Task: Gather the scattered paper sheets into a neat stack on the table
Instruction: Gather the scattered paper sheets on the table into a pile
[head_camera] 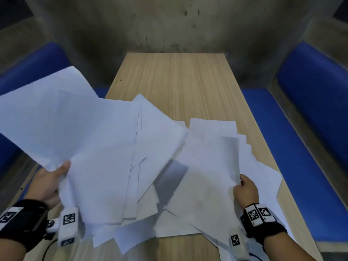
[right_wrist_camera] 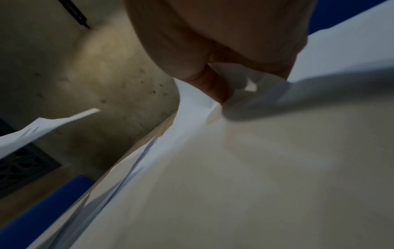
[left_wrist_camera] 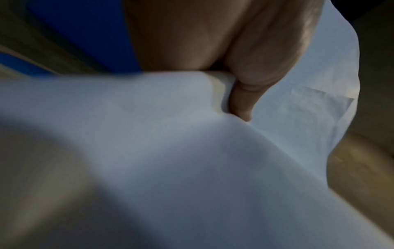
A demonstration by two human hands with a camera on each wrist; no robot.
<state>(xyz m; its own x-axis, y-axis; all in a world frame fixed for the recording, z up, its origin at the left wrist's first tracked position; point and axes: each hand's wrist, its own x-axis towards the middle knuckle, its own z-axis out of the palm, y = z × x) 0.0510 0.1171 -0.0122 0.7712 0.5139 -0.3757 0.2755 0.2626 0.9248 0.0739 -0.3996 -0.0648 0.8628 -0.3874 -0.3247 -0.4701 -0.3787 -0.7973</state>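
Note:
Several white paper sheets lie fanned over the near half of the wooden table [head_camera: 178, 76]. My left hand [head_camera: 54, 176] pinches the near edge of a loose bundle of sheets [head_camera: 71, 125], lifted and spread out past the table's left edge. In the left wrist view my left hand's thumb [left_wrist_camera: 243, 101] presses on the top sheet [left_wrist_camera: 149, 134]. My right hand [head_camera: 244, 187] pinches the right edge of another group of sheets [head_camera: 211, 166], raised slightly over the papers below. The right wrist view shows my right hand's thumb [right_wrist_camera: 215, 87] gripping that paper edge [right_wrist_camera: 245, 151]. More sheets [head_camera: 135, 238] lie flat near the front edge.
Blue padded benches run along both sides, the left bench [head_camera: 37, 65] and the right bench [head_camera: 310, 102]. A grey concrete wall [head_camera: 169, 21] closes the far end. The far half of the table shows bare wood.

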